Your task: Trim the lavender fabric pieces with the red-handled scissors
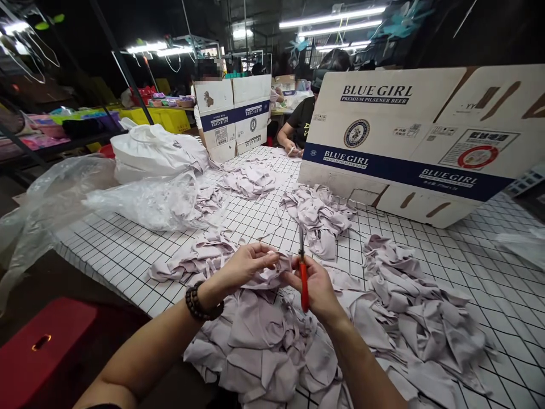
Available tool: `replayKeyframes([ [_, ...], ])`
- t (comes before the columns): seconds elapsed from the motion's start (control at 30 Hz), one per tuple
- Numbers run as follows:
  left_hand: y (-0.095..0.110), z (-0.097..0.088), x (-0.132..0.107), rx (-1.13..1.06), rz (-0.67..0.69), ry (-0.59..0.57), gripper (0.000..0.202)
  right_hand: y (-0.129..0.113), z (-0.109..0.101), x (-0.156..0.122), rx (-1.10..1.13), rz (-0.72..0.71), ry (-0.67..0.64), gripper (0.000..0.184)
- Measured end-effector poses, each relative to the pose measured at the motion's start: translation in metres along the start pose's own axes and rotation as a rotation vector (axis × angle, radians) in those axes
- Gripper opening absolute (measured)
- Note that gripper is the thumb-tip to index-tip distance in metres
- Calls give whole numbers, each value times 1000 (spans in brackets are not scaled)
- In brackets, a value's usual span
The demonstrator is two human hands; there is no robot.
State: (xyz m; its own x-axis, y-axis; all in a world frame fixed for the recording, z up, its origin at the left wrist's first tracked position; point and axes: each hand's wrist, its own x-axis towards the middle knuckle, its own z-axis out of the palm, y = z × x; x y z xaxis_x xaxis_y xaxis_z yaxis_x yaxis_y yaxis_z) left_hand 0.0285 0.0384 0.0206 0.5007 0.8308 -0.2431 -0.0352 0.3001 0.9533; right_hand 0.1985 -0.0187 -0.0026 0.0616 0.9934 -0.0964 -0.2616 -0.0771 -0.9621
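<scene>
My left hand (pixel 244 266), with a dark bead bracelet on its wrist, pinches a pale lilac fabric piece (pixel 272 274) just above the table's near edge. My right hand (pixel 314 287) is closed round red-handled thread snips (pixel 303 278), whose blades point up beside the same piece. Under both hands lies a big heap of lilac fabric pieces (pixel 264 341) that spreads to the right (pixel 421 324). The two hands almost touch over the held piece.
The white gridded table (pixel 502 284) carries more lilac piles (pixel 319 213), clear plastic bags (pixel 149 199), a white bundle (pixel 153 150) and flattened Blue Girl cartons (pixel 409 142). Another person's arm (pixel 289 136) rests at the far side. A red stool (pixel 42 346) stands at lower left.
</scene>
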Motion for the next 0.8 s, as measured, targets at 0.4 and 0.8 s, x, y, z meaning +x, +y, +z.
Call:
replayKeyframes([
  [0.4, -8, -32, -52, 220, 149, 336, 28, 7, -81, -50, -191, 175, 57, 41],
  [0.8, -32, -25, -84, -126, -21, 330, 43, 5, -92, -89, -682, 88, 719, 35],
])
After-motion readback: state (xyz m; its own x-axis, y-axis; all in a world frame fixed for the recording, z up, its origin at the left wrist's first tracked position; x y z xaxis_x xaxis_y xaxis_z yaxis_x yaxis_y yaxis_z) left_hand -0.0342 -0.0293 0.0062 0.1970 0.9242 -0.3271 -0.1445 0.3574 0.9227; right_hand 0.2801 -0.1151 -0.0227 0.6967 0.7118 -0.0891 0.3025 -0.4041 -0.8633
